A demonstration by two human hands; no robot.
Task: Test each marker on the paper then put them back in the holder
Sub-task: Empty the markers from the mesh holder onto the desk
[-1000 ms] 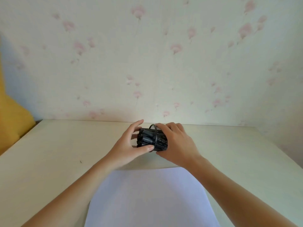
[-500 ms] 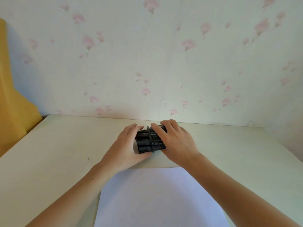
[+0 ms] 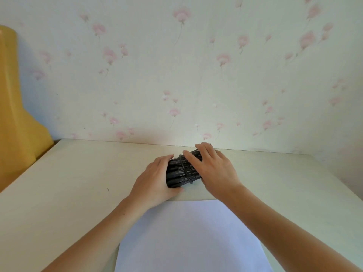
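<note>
Both hands grip: my right hand (image 3: 213, 169) wraps the black mesh holder (image 3: 193, 169) tipped sideways on the table (image 3: 74, 183), while my left hand (image 3: 155, 181) cups the markers (image 3: 174, 173) jutting out, just beyond the paper (image 3: 188, 238).

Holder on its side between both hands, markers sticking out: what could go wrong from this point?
1. The holder lies tipped toward the left hand; once that hand lifts, the markers could slide out and roll across the table.
2. The right hand only rests on the round mesh, so the holder itself might roll.
3. The paper lies loose and may shift.
</note>
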